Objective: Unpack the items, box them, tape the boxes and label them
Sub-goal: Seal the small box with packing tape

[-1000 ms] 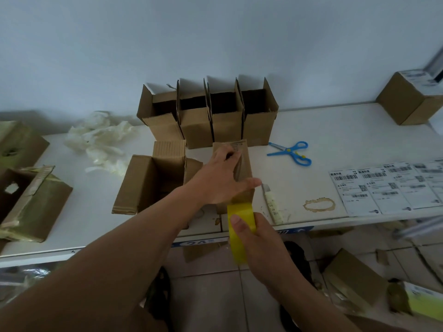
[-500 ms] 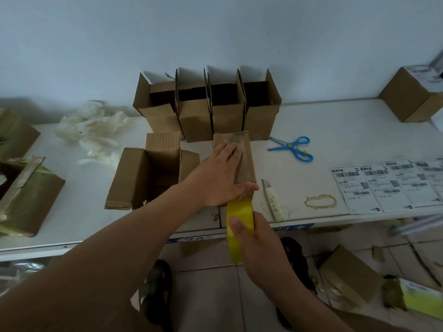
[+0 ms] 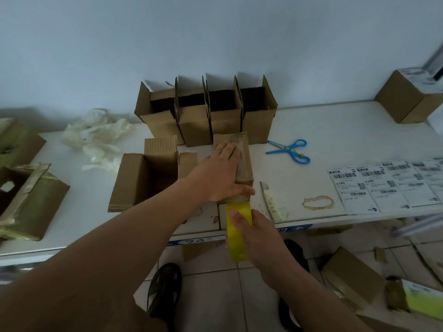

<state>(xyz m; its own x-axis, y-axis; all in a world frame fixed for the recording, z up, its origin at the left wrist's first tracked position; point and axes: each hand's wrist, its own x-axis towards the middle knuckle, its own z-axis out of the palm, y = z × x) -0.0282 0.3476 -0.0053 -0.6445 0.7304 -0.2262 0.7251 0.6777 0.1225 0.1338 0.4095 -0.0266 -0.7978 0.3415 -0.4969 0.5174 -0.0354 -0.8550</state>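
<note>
Nearest the camera, just off the front edge of the table (image 3: 359, 130), the right hand (image 3: 261, 238) grips the yellow tape roll (image 3: 236, 233), thumb curled over its top and fingers wrapped round behind, with the roll hanging out over the tiled floor. The main risk, as I judge it, is the strip going on crooked or wrinkling if the roll is pulled at an angle away from the seam, or the tape tearing and snapping back onto the roll if it is tugged too sharply; a slip of that grip would drop the roll to the floor. Just beyond, the closed box (image 3: 236, 161) lies at the front of the table under the left hand (image 3: 217, 173), which rests on it with fingers laid flat along the top and the thumb hooked across the near end, touching the roll's upper rim. If that hand eases off, the light box could slide toward the edge with the pull, or the flaps could spring up under the tape. A box cutter (image 3: 271, 202) lies just beside the box on the right, close enough to be knocked off. To the left stands an open carton (image 3: 141, 180), farther back four open boxes (image 3: 206, 113) in a row against the wall, with blue scissors (image 3: 290, 150) and shipping labels (image 3: 383, 185) well to the right, not yet used
</note>
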